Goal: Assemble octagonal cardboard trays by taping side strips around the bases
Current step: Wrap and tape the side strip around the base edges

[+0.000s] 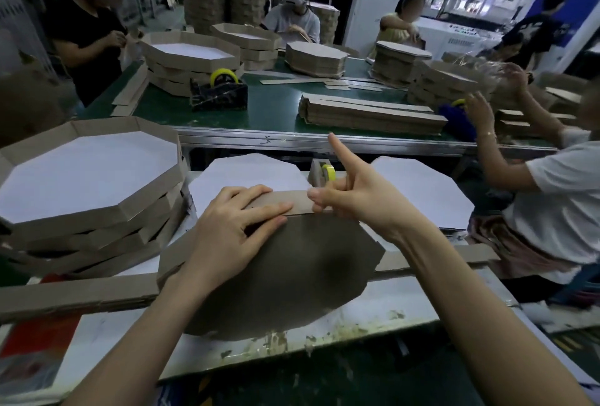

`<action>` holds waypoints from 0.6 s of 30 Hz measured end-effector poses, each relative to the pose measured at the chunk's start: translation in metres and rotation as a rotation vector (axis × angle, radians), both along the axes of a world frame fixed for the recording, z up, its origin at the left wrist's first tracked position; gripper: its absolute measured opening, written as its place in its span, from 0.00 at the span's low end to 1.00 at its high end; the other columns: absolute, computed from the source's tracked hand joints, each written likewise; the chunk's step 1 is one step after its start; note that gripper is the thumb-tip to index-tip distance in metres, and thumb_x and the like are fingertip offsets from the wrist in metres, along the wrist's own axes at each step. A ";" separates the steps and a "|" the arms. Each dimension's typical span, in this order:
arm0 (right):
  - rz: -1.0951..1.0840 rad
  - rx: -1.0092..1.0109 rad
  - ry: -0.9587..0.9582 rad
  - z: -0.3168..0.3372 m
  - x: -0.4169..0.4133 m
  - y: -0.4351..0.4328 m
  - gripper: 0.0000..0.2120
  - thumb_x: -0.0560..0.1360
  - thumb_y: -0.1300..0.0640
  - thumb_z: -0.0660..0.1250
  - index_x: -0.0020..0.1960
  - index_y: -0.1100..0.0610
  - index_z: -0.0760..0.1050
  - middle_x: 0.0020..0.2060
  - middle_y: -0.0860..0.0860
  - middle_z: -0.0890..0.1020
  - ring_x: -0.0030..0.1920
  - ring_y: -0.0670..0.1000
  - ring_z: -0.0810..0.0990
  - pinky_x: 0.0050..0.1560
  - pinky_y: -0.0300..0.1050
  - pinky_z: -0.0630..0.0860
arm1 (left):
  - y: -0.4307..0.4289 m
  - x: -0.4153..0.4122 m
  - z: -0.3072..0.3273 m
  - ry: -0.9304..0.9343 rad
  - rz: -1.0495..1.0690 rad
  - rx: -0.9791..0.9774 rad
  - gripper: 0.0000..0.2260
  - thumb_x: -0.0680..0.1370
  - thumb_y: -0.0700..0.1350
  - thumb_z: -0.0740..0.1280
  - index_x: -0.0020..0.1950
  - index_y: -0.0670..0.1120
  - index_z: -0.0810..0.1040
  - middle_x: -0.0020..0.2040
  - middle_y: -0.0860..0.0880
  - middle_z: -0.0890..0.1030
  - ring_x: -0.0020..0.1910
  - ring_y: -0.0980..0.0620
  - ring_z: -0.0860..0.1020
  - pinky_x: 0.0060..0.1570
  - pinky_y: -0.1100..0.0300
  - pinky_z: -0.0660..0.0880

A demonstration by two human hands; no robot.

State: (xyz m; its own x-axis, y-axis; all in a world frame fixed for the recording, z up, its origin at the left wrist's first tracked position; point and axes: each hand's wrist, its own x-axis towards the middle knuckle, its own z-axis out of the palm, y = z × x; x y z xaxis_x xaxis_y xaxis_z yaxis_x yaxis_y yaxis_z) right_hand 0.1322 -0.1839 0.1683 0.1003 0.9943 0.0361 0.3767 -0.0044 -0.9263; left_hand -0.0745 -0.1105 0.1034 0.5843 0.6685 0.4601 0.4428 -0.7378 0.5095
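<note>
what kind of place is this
Most likely a packaging workshop's assembly line: stacks of finished octagonal trays, bundled side strips and a tape dispenser on a long green table, with several people working around it.

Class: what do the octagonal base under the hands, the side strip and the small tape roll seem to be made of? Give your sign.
Octagonal base: grey-brown paperboard, matt; its face is flat and dull, with cut edges. Side strip: brown cardboard, matt, probably similar stock; thin cut edge. Tape roll: likely plastic tape, glossy, yellowish-green on the roll.
</note>
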 end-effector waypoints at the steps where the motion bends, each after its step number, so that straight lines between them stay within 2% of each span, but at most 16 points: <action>1: -0.043 0.009 0.037 0.000 -0.003 0.000 0.38 0.76 0.60 0.71 0.78 0.45 0.54 0.33 0.52 0.84 0.27 0.42 0.74 0.29 0.31 0.70 | 0.001 0.000 0.000 0.006 -0.001 -0.004 0.14 0.78 0.55 0.63 0.62 0.59 0.79 0.65 0.54 0.76 0.63 0.51 0.70 0.55 0.65 0.63; 3: -0.118 0.042 0.181 0.003 -0.012 0.001 0.21 0.77 0.62 0.69 0.68 0.49 0.71 0.36 0.54 0.85 0.22 0.43 0.67 0.24 0.32 0.66 | 0.001 0.001 -0.002 0.011 0.001 -0.001 0.17 0.77 0.57 0.61 0.63 0.57 0.80 0.65 0.54 0.77 0.64 0.50 0.70 0.55 0.64 0.62; 5: -0.148 0.038 0.353 0.005 -0.016 0.004 0.07 0.78 0.65 0.66 0.52 0.55 0.77 0.41 0.57 0.86 0.20 0.43 0.61 0.20 0.32 0.60 | 0.002 0.000 -0.004 -0.003 0.026 -0.023 0.17 0.77 0.57 0.63 0.63 0.53 0.79 0.63 0.53 0.77 0.62 0.50 0.72 0.54 0.61 0.65; 7: -0.154 -0.001 0.453 0.005 -0.019 0.004 0.12 0.78 0.69 0.62 0.42 0.57 0.78 0.45 0.57 0.86 0.19 0.42 0.59 0.19 0.32 0.58 | 0.003 -0.001 -0.007 -0.018 0.055 -0.082 0.19 0.76 0.58 0.65 0.64 0.53 0.73 0.60 0.52 0.76 0.60 0.51 0.72 0.52 0.59 0.68; 10: -0.148 -0.087 0.483 -0.002 -0.021 -0.001 0.24 0.77 0.73 0.56 0.33 0.57 0.83 0.40 0.53 0.87 0.19 0.41 0.60 0.18 0.31 0.57 | 0.005 -0.002 -0.011 -0.022 0.043 -0.096 0.20 0.76 0.59 0.65 0.64 0.54 0.68 0.58 0.53 0.73 0.58 0.51 0.72 0.49 0.57 0.69; 13: -0.148 -0.176 0.520 -0.016 -0.022 -0.011 0.26 0.77 0.74 0.53 0.33 0.59 0.85 0.38 0.53 0.86 0.18 0.41 0.59 0.17 0.31 0.57 | 0.005 -0.003 -0.014 -0.019 0.027 -0.068 0.19 0.76 0.58 0.65 0.64 0.57 0.64 0.60 0.49 0.74 0.57 0.48 0.73 0.49 0.54 0.70; 16: -0.168 -0.226 0.591 -0.028 -0.022 -0.019 0.21 0.77 0.74 0.53 0.41 0.65 0.84 0.43 0.57 0.86 0.18 0.41 0.60 0.17 0.31 0.57 | 0.002 -0.003 -0.013 -0.034 -0.010 -0.001 0.16 0.78 0.59 0.62 0.63 0.58 0.63 0.60 0.50 0.76 0.59 0.48 0.72 0.51 0.55 0.69; 18: -0.180 -0.247 0.628 -0.033 -0.022 -0.022 0.17 0.77 0.74 0.53 0.47 0.69 0.81 0.47 0.60 0.85 0.18 0.41 0.59 0.17 0.31 0.57 | 0.000 -0.003 -0.010 -0.015 -0.030 0.042 0.17 0.78 0.59 0.59 0.65 0.57 0.67 0.61 0.52 0.77 0.60 0.47 0.72 0.54 0.52 0.70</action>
